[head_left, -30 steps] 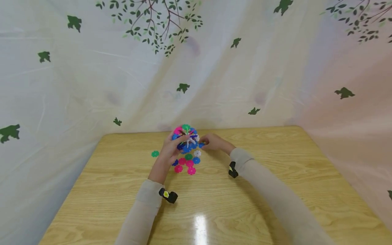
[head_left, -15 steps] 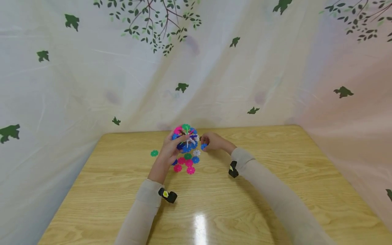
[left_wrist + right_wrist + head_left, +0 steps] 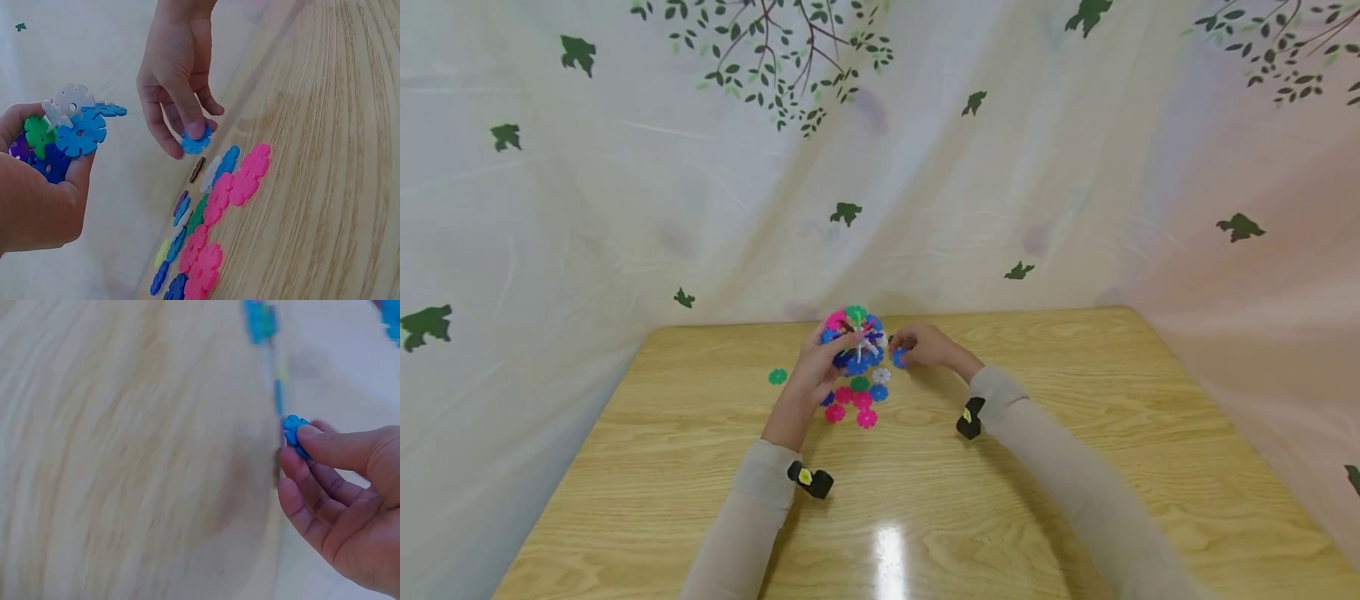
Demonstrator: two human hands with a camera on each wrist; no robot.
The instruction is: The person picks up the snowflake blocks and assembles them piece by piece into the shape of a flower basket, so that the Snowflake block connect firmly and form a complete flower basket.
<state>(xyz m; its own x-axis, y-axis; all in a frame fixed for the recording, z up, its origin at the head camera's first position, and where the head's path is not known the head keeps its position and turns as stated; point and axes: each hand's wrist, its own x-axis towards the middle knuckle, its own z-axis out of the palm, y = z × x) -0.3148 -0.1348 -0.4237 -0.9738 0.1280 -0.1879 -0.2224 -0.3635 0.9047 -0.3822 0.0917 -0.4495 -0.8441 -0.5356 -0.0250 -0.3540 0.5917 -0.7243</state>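
My left hand grips a ball-like cluster of interlocked plastic flower discs in blue, pink, green and white. In the left wrist view, a light blue disc and a white disc stick out of that cluster above the fingers. Just to its right, apart from the cluster, my right hand pinches a single blue flower disc between thumb and fingertip. The other right fingers are loosely bent. Part of the cluster is hidden behind the left hand.
Loose flower discs lie on the wooden table below the hands: several pink discs, a green disc, a white disc and a blue one. Another green disc lies farther left. A printed cloth hangs behind.
My right hand has drawn the blue disc slightly right, away from the cluster, and its face is now more visible. The left hand and the cluster stay almost where they were.
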